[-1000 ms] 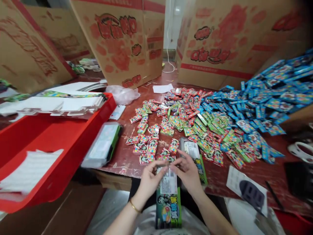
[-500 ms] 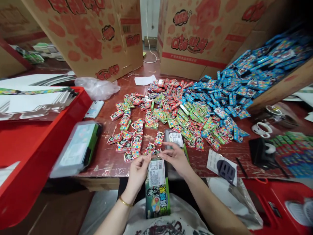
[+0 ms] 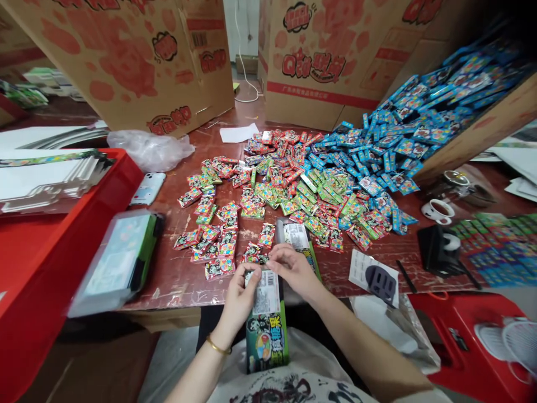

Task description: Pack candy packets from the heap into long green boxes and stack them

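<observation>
A long green and black candy box (image 3: 266, 341) with a white printed label lies upright against my lap, its top end at the table edge. My left hand (image 3: 242, 294) is closed on the box's upper left side, thumb near the label. At the top right end, my right hand (image 3: 296, 271) has its fingers bent in a pinch at the box's end edge; its fingertips partly hide that end. A second candy box (image 3: 296, 235) lies on the table just behind my right hand. Small red and green candy packets (image 3: 220, 267) lie close beyond my hands.
Blue candy packets (image 3: 390, 151) spill from a carton on the right. Large cardboard cartons (image 3: 310, 61) stand at the back. On the left are a red tray (image 3: 126, 173), a phone (image 3: 147, 188) and a clear plastic case (image 3: 113, 257). A cup (image 3: 438, 211) stands at right.
The camera view has shifted slightly, so the table things sit further left. My right fingers have curled in more at the box's top end; my left hand stays on the box.
</observation>
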A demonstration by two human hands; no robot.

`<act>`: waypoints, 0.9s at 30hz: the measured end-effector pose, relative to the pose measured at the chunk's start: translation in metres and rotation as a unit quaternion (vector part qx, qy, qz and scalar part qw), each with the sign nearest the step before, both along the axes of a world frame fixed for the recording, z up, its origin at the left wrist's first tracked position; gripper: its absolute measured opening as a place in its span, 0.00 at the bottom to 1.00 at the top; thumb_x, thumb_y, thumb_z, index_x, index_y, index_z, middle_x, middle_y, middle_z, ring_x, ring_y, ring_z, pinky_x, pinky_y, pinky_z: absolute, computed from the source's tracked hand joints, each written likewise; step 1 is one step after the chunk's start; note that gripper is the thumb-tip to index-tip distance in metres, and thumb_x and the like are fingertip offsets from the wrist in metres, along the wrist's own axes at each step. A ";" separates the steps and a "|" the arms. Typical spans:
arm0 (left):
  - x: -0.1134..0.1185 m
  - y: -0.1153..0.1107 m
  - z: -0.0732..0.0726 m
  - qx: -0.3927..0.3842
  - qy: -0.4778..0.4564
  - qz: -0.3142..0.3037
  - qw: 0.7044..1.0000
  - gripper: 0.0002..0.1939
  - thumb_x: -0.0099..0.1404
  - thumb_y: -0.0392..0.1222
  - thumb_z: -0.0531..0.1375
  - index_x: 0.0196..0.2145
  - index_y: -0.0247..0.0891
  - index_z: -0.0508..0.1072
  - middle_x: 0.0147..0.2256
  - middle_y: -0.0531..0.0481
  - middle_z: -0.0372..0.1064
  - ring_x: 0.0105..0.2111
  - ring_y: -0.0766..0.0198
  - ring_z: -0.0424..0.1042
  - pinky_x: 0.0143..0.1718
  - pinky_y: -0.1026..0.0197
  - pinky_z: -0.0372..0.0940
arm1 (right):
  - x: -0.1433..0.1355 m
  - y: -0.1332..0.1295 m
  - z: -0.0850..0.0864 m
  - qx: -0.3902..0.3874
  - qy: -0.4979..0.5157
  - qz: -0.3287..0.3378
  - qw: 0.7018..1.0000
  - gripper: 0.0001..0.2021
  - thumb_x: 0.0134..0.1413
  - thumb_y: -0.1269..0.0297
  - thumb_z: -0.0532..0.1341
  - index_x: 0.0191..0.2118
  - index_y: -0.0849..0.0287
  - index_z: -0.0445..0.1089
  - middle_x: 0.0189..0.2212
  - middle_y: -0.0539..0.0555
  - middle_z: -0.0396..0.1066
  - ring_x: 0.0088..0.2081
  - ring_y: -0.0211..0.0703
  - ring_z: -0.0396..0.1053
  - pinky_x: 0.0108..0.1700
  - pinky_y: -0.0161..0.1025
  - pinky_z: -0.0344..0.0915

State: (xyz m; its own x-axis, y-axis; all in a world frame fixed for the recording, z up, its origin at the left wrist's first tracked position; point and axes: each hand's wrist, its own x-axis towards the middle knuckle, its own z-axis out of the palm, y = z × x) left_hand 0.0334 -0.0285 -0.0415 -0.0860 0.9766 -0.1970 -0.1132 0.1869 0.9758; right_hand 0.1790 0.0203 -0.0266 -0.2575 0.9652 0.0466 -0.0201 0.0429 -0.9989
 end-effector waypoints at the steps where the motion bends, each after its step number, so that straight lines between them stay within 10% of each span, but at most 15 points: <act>1: 0.001 0.000 0.000 0.005 0.003 0.004 1.000 0.13 0.62 0.51 0.58 0.32 0.37 0.67 0.24 0.56 0.61 0.22 0.68 0.59 0.24 0.68 0.56 | 0.001 0.006 0.004 -0.022 -0.007 0.024 0.999 0.09 0.46 0.59 0.65 0.25 0.58 0.70 0.31 0.51 0.69 0.33 0.40 0.67 0.36 0.37 0.65; 5: 0.004 0.002 -0.001 0.015 0.009 0.013 1.000 0.13 0.63 0.51 0.56 0.33 0.38 0.67 0.27 0.54 0.63 0.26 0.66 0.60 0.27 0.66 0.57 | 0.000 0.020 0.015 -0.093 -0.022 0.090 0.991 0.10 0.44 0.57 0.66 0.25 0.58 0.70 0.21 0.47 0.68 0.25 0.37 0.64 0.30 0.35 0.62; 14: 0.004 0.001 -0.001 0.021 0.007 0.015 1.000 0.13 0.63 0.51 0.56 0.34 0.38 0.68 0.27 0.54 0.65 0.27 0.65 0.63 0.29 0.65 0.59 | -0.001 0.018 0.012 0.010 -0.075 0.092 0.993 0.04 0.44 0.67 0.65 0.23 0.59 0.70 0.21 0.47 0.66 0.24 0.35 0.61 0.27 0.33 0.59; 18: 0.010 0.000 0.007 0.024 0.010 0.020 0.999 0.14 0.63 0.50 0.57 0.41 0.38 0.67 0.36 0.49 0.69 0.36 0.61 0.68 0.37 0.62 0.63 | -0.001 0.017 0.007 -0.162 0.045 0.096 0.981 0.10 0.36 0.70 0.68 0.30 0.57 0.70 0.20 0.43 0.66 0.22 0.33 0.62 0.26 0.31 0.59; 22: 0.015 0.003 0.014 0.042 0.030 0.031 0.998 0.24 0.55 0.48 0.65 0.46 0.39 0.62 0.36 0.48 0.70 0.37 0.59 0.71 0.40 0.59 0.66 | -0.005 0.023 -0.001 -0.426 0.180 0.142 0.875 0.17 0.32 0.72 0.67 0.35 0.59 0.69 0.24 0.46 0.71 0.24 0.36 0.68 0.28 0.32 0.63; 27: -0.005 0.005 0.034 0.014 0.087 0.038 0.995 0.32 0.52 0.56 0.64 0.50 0.42 0.62 0.38 0.46 0.72 0.39 0.51 0.73 0.36 0.54 0.71 | -0.006 0.006 0.001 -0.395 0.279 0.015 0.875 0.13 0.34 0.66 0.69 0.32 0.58 0.71 0.24 0.46 0.70 0.25 0.35 0.67 0.29 0.31 0.61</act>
